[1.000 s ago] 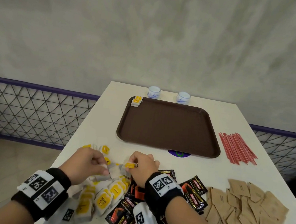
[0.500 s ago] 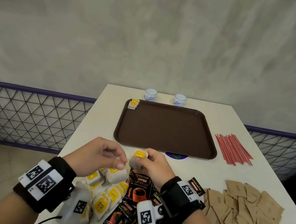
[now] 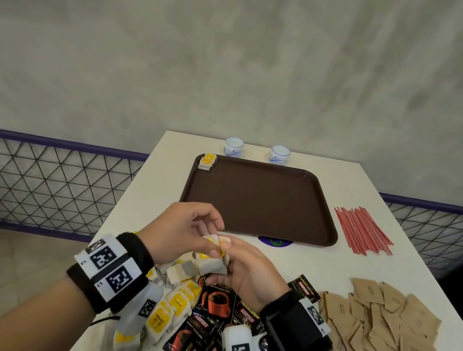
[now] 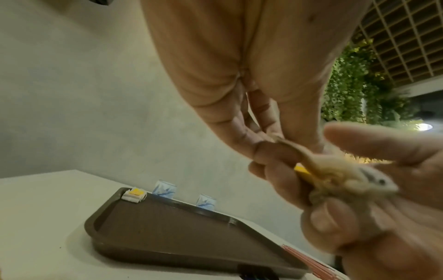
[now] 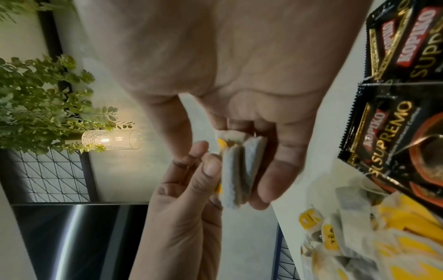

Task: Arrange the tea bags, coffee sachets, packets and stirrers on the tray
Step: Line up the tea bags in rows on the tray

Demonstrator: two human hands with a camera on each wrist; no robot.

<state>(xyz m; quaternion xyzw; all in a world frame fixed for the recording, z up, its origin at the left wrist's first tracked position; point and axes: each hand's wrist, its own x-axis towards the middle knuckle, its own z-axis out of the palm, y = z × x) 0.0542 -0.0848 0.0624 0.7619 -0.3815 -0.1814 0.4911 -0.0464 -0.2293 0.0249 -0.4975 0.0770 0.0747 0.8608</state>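
Observation:
Above the near table edge, my right hand (image 3: 230, 256) grips a small stack of tea bags (image 3: 212, 259) with yellow tags, seen edge-on as grey pads in the right wrist view as tea bags (image 5: 236, 170). My left hand (image 3: 213, 237) pinches the top of that stack from the left. A brown tray (image 3: 330, 234) lies beyond, with one tea bag (image 3: 206, 162) in its far left corner. A loose tea bag pile (image 3: 171, 303) lies under my left wrist, and black coffee sachets (image 3: 215, 313) under my right. Brown packets (image 3: 390, 335) and red stirrers (image 3: 361, 232) lie to the right.
Two small white and blue cups (image 3: 234, 147) (image 3: 279, 153) stand behind the tray at the table's far edge. A blue sticker (image 3: 274, 241) shows at the tray's near rim. A mesh fence (image 3: 38, 183) runs left of the table, below a grey wall.
Both hands rose from the tea bag pile. My right hand turned palm up with tea bags in it, and my left hand came onto the stack.

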